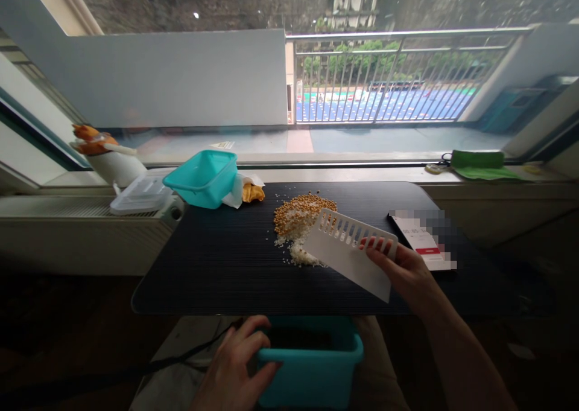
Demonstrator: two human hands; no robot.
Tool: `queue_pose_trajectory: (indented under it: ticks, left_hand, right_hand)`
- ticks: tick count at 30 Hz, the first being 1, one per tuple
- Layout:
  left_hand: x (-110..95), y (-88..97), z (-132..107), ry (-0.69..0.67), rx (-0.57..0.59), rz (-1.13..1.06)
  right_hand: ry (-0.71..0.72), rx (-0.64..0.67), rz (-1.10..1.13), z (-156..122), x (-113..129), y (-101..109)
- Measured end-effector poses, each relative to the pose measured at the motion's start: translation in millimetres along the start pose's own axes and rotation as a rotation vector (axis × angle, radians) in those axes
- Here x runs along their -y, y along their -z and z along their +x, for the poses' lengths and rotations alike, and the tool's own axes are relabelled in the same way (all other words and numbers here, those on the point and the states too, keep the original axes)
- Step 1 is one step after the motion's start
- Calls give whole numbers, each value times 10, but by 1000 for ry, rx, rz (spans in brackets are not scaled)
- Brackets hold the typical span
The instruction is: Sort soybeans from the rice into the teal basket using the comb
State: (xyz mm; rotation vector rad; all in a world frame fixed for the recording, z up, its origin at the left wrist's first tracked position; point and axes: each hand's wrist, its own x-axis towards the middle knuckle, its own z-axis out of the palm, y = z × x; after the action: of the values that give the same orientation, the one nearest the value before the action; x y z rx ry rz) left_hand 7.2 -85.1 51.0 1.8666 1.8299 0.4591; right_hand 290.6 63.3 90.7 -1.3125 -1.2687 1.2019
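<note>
My right hand is closed on a white slotted plastic scraper, holding it tilted just right of a pile of yellow beans and white rice grains on the dark ribbed table. My left hand grips the rim of a teal plastic tub, held below the table's near edge. The scraper's lower edge is close to the white grains.
A second teal tub stands at the table's back left beside a clear lidded box and a white bag with something orange. A white card lies at the right. A green cloth rests on the window sill.
</note>
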Motion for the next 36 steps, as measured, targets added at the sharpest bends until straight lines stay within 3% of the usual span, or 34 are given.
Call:
queue_pose_trajectory:
  ticks: [36]
  left_hand:
    - [-10,9,-12,17,-10,-34]
  right_hand:
    - [6,59,-34,-58,62,17]
